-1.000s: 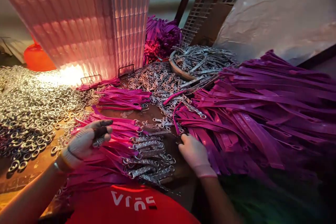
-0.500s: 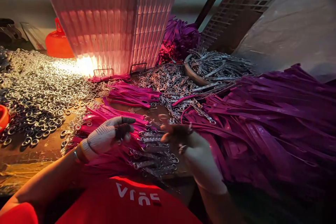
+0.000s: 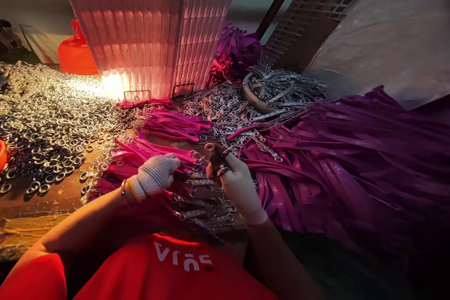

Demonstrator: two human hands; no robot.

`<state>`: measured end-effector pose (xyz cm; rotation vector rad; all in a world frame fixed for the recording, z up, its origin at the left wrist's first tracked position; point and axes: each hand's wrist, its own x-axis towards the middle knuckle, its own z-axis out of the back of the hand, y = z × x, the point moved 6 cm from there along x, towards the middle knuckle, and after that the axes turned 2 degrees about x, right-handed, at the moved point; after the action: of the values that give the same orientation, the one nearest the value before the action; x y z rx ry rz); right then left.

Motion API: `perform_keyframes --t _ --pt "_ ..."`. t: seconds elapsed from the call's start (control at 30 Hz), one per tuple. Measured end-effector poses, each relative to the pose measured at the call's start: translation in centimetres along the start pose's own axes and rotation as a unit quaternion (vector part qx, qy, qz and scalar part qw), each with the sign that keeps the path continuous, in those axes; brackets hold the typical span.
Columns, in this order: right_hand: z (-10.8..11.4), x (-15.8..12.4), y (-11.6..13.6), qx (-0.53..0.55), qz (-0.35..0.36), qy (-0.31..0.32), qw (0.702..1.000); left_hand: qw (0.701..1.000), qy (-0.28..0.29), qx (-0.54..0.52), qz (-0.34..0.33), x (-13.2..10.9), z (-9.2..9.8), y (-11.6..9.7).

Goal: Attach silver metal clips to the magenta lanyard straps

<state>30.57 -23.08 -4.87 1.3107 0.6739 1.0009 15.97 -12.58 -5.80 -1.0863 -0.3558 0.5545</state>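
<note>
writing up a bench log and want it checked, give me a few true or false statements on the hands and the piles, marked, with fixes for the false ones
1. The left hand wears a white glove. True.
2. A small ring shows at the right hand's fingertips. True.
3. The two hands are clasped together. False: a gap shows between them.
4. The bowl is filled with purple straps. False: the bowl holds silvery strips.
5. A heap of rings lies at the picture's left. True.
</note>
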Motion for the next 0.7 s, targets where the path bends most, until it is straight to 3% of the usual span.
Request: perform_keyframes --t 0.1,0.17,0.37,0.5,0.6,0.7 --pt "0.4 -0.3 0.1 0.040 -0.001 0.011 0.999 0.980 0.067 0.186 -0.017 0.9 -0.3 1.0" --pt "0.6 -0.6 0.2 0.062 0.007 0.005 0.998 0.967 0.092 0.234 -0.032 1.9 0.0 1.3" --pt "0.7 -1.0 -0.6 0.078 0.022 -0.028 0.996 0.970 0.177 0.146 -0.078 3.6 0.3 1.4" --pt "-0.3 -0.7 -1.6 0.028 0.017 0.018 0.999 0.979 0.149 0.132 -0.035 3.6 0.0 2.1" --pt "-0.5 -0.2 -1.6 -0.054 0.064 0.012 0.996 0.988 0.097 0.115 -0.020 3.2 0.1 2.1" --pt "-0.9 0.2 -0.8 -0.130 0.115 0.005 0.985 0.995 0.053 -0.074 0.040 2.1 0.6 2.1"
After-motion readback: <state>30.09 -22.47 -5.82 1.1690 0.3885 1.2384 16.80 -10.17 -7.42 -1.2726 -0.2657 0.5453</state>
